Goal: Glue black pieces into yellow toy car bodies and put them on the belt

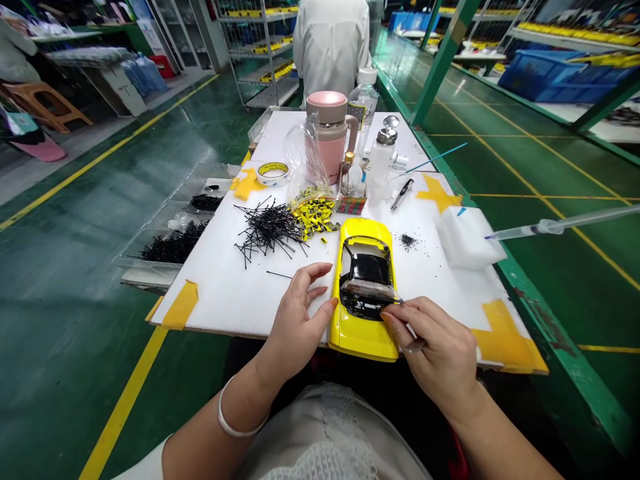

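A yellow model car body point(363, 320) lies on the white work board point(225, 293), its roof opening lined with black material point(365, 267). A clear strip point(367, 288) crosses that opening. My left hand point(297, 320) presses against the car's left side, with thumb and fingertips touching it. My right hand point(435, 347) grips slim metal tweezers point(413, 340), whose tips reach the clear strip at the car's right edge. Loose black wire-like pins point(267, 230) lie in a heap beyond my left hand, with one stray pin point(279, 274) nearer it.
Yellow tagged pieces point(313, 217), a tape roll point(273, 173), a pink flask point(327, 137) and a glass bottle point(383, 160) stand on the board. A plastic tray point(175, 243) holds black pins on the left. A white foam block point(467, 237) holds a syringe point(560, 223).
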A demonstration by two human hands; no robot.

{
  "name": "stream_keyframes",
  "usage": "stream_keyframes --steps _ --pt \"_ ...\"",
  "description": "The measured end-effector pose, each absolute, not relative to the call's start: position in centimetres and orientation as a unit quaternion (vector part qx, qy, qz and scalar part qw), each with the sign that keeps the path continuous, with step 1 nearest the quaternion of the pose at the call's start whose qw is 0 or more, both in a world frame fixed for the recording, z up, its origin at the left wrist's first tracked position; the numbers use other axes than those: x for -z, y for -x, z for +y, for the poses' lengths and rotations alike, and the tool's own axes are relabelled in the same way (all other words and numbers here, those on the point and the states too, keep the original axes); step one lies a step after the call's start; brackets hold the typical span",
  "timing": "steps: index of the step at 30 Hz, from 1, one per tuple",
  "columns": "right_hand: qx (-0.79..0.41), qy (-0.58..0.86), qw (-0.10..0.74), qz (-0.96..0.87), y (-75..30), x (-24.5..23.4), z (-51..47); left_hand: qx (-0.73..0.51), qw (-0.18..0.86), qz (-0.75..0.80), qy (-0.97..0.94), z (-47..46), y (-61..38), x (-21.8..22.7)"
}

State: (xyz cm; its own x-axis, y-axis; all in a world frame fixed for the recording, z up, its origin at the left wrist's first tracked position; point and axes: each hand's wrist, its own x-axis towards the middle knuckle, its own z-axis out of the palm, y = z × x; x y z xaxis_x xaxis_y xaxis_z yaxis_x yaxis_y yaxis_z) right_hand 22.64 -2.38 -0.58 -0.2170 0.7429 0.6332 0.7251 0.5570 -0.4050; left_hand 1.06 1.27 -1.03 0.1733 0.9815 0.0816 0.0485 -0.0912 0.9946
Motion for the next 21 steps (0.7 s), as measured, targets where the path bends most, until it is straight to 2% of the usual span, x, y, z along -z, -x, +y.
stream_keyframes --steps 10,21 --pt "0.017 0.473 0.401 -0.785 -22.5 0.5 -2.0 -0.436 0.496 0.45 -0.601 1.6 -2.4 1.0" --pt "0.0 0.487 0.425 -0.763 -24.6 1.0 -3.0 -0.421 0.495 0.472 -0.596 2.5 -3.2 0.2"
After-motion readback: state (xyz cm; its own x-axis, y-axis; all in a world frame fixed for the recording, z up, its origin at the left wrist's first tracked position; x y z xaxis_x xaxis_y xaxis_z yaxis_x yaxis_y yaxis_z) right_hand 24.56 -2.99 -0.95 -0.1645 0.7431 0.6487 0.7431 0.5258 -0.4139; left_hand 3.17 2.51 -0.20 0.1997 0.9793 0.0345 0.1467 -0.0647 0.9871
